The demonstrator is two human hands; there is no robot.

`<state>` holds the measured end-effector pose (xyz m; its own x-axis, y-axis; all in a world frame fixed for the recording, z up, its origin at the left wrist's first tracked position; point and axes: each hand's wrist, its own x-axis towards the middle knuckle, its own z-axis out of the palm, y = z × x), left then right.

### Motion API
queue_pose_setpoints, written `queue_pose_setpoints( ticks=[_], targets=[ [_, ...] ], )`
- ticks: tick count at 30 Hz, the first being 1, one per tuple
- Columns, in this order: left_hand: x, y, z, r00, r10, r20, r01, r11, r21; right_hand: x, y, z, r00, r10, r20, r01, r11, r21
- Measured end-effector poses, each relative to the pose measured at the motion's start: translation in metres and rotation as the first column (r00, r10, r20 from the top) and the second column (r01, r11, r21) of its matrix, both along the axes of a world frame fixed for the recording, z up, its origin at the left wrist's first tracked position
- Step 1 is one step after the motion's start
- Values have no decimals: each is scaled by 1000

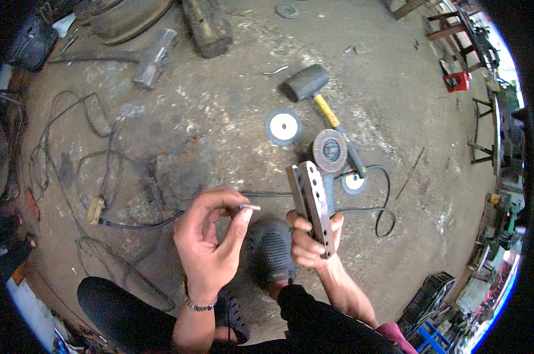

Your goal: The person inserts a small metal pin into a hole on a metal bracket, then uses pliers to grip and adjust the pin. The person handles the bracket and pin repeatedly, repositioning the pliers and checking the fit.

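Note:
Between thumb and forefinger, my left hand (211,236) pinches a small metal pin or bolt (252,207); its exact kind is too small to tell. My right hand (311,242) is wrapped round the lower part of a steel block (315,200) with a row of round holes along its face. The block seems made of two long bars side by side and is held nearly upright, tilted slightly left at the top. The pin is apart from the block, to its left. Just beyond the block lies an angle grinder (330,150) with a flap disc, partly hidden behind it.
On the concrete floor lie a black mallet (307,82) with a yellow handle, a grinding disc (284,126), a sledgehammer (154,59) and a wooden log (206,29). Cable loops (110,141) spread at left, with a plug (95,210). A black crate (427,298) stands at lower right.

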<state>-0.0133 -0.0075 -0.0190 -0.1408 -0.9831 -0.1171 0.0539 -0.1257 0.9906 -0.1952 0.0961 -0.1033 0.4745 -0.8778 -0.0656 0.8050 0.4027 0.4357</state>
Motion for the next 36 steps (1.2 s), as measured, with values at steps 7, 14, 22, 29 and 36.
queue_pose_setpoints(
  ticks=[7,14,22,29,36],
  targets=[
    [-26,23,15,988,-153,-15,151,985,-85,13,-7,31,870,-31,492,134,975,-176],
    [-30,31,18,989,-147,-33,144,985,-94,21,-15,43,599,-103,794,280,956,-87],
    [-26,30,18,992,-113,-49,106,987,-117,20,-13,35,696,-5,718,177,970,-164],
    [-25,36,22,985,3,-170,-7,1000,-20,20,-5,42,941,124,315,-70,982,-176],
    [-11,31,19,995,47,-83,-51,998,-44,28,-8,57,891,87,-445,-150,983,-108]
  ],
)
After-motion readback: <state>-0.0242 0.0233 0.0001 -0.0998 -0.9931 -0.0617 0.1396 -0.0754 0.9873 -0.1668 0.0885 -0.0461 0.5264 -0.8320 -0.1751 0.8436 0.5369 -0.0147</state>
